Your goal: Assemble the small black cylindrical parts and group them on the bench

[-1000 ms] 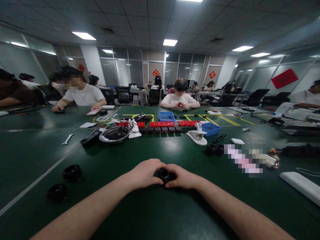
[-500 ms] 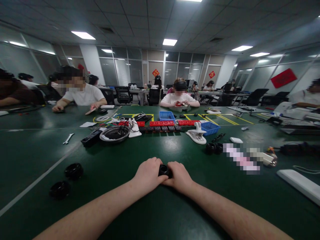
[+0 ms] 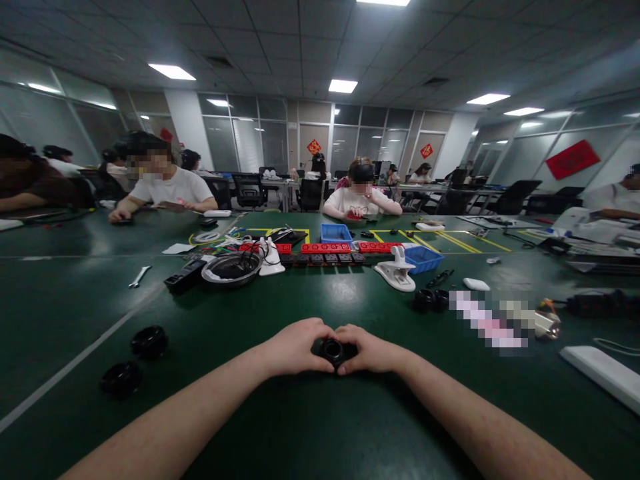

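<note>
Toward the near edge of the worktop (image 3: 320, 427), left hand (image 3: 295, 348) and right hand (image 3: 371, 351) jointly grip one black ring (image 3: 333, 358); uneven thumb pressure could tilt it.

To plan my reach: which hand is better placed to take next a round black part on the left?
Probably the left hand: the parts lie beside its forearm. The right hand would cross over; both hands hold a black piece.
</note>
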A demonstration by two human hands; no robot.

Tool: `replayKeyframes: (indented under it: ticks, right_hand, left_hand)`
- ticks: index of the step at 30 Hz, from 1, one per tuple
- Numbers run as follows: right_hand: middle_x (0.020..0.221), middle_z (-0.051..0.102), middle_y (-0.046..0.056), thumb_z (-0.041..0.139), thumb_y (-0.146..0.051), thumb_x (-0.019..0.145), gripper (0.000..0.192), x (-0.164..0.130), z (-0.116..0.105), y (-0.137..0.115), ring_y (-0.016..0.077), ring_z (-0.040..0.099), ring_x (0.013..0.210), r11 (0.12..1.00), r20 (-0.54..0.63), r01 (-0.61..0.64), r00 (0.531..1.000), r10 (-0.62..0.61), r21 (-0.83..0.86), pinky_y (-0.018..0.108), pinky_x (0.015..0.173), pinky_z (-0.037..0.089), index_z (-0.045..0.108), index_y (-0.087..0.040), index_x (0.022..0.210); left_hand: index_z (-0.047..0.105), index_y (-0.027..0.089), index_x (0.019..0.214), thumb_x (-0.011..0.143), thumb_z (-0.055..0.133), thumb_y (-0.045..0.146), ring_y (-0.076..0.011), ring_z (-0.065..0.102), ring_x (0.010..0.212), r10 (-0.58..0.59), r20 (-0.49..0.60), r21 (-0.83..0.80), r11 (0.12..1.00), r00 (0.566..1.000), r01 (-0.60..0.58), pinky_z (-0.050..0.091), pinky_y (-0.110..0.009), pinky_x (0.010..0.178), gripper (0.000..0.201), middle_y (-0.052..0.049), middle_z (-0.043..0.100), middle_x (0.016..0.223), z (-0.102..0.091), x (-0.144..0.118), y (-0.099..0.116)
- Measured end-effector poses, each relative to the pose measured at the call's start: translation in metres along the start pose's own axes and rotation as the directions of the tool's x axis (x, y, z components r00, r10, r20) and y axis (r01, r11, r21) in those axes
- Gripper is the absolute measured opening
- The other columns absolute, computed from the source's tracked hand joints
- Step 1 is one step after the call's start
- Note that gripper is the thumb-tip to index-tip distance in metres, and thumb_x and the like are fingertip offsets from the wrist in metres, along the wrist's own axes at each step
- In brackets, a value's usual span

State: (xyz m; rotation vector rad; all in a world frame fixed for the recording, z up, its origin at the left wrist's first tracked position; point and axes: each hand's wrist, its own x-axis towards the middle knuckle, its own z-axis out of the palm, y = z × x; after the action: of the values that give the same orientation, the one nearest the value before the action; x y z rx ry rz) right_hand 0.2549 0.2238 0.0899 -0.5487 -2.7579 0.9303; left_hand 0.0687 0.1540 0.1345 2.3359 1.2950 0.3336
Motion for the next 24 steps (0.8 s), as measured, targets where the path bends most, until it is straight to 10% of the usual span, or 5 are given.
replayKeyframes:
  ticks: [12,24]
  right_hand:
    - [0.093,0.054,0.000,0.067,-0.039,0.058,0.045,0.003,0.003,0.007,0.0184,0.045,0.089,1.000,-0.003,0.014,1.000,-0.014,0.015,0.029,0.079,0.033,0.057,-0.021,0.098]
    - [0.076,0.052,0.003,0.058,-0.056,0.058,0.044,0.005,0.034,-0.018,0.0181,0.045,0.073,0.865,-0.383,-0.376,0.892,0.240,-0.333,0.029,0.064,0.031,0.052,-0.016,0.077]
  left_hand:
    - [0.055,0.024,0.098,0.062,0.063,0.039,-0.0170,0.049,0.083,-0.016,-0.021,-0.033,0.999,1.000,0.015,0.037,-0.025,0.068,0.040,0.000,0.052,0.089,0.004,0.003,-0.003]
    - [0.055,0.020,0.085,0.059,0.060,0.045,-0.0192,0.051,0.078,-0.317,-0.244,0.066,0.937,0.916,0.342,0.038,-0.027,0.063,0.037,-0.003,0.053,0.084,0.021,0.004,0.009]
